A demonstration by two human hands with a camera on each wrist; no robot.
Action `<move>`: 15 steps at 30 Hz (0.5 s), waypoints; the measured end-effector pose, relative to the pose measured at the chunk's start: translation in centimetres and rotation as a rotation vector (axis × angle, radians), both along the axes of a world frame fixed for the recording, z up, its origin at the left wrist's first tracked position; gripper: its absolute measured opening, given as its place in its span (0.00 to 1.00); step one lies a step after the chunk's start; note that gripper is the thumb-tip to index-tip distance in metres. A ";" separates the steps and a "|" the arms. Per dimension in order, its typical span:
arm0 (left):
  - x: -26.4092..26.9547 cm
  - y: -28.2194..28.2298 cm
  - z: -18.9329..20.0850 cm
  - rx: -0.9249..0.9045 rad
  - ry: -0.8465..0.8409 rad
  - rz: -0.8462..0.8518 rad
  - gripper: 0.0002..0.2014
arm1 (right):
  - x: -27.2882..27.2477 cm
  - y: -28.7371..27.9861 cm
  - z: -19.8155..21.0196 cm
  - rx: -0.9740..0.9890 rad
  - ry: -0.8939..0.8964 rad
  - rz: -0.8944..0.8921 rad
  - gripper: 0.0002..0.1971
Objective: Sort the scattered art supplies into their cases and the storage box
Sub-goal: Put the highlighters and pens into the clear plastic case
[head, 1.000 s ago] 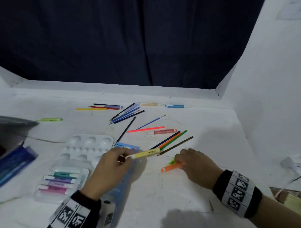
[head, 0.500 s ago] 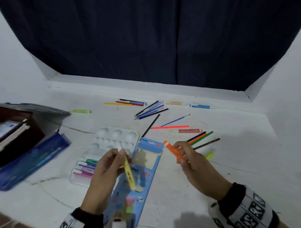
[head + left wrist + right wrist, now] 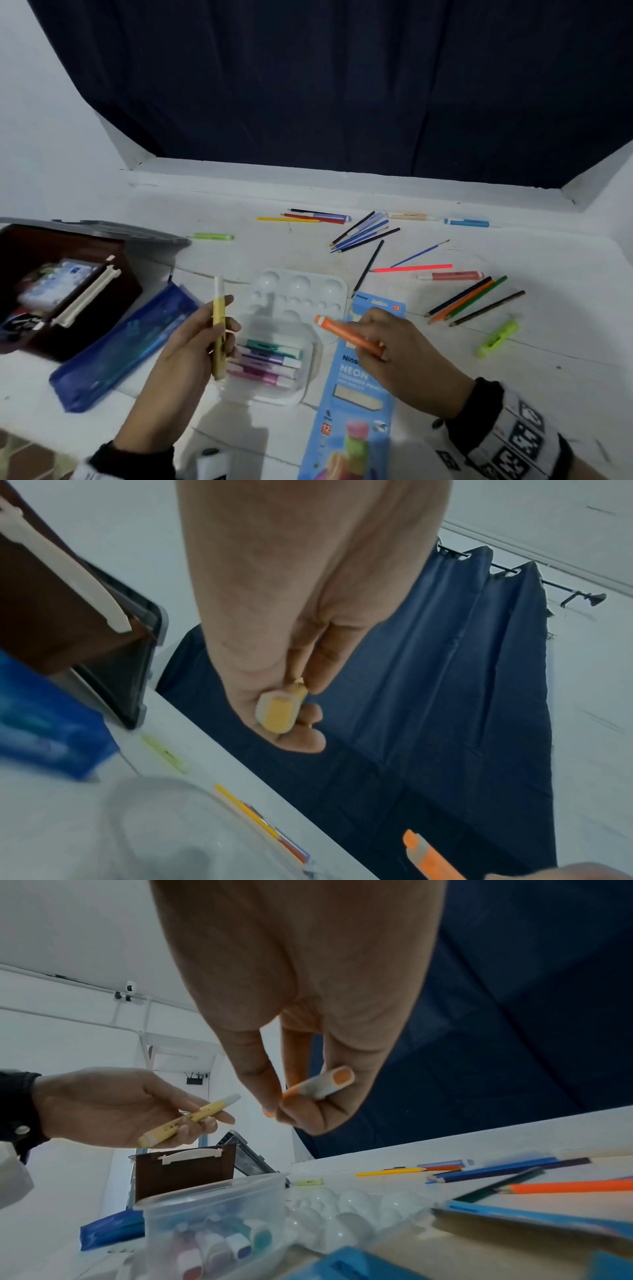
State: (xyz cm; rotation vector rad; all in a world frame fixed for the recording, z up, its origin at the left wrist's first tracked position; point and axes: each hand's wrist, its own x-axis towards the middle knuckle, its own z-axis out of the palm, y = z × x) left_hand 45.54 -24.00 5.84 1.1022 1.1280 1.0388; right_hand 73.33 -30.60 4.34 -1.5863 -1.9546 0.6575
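Left hand grips yellow highlighter near upright, right hand pinches orange highlighter pointing toward 10 o'clock; clear marker tub sits between them on the counter, nearer the left.

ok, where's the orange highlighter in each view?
Head: orange highlighter centre-right, held in right hand.
Left wrist: bottom right corner.
Right wrist: centre, end-on, pinched in the fingers.
Shared landmark: yellow highlighter in left hand.
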 end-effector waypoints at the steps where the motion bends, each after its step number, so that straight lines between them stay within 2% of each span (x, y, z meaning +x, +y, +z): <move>1: -1.4 0.6 0.0 0.027 0.061 -0.017 0.16 | -1.0 0.5 0.0 0.014 -0.006 0.007 0.10; 4: -5.0 2.0 0.5 0.126 0.229 -0.126 0.12 | -3.9 2.2 -0.3 0.063 -0.024 0.026 0.10; 9: -8.4 3.6 1.0 0.228 0.289 -0.177 0.10 | -7.8 4.7 -1.2 0.056 -0.138 0.046 0.13; 15: -11.3 5.8 0.3 0.224 0.249 -0.163 0.07 | -12.1 6.5 -2.1 0.146 -0.524 -0.022 0.11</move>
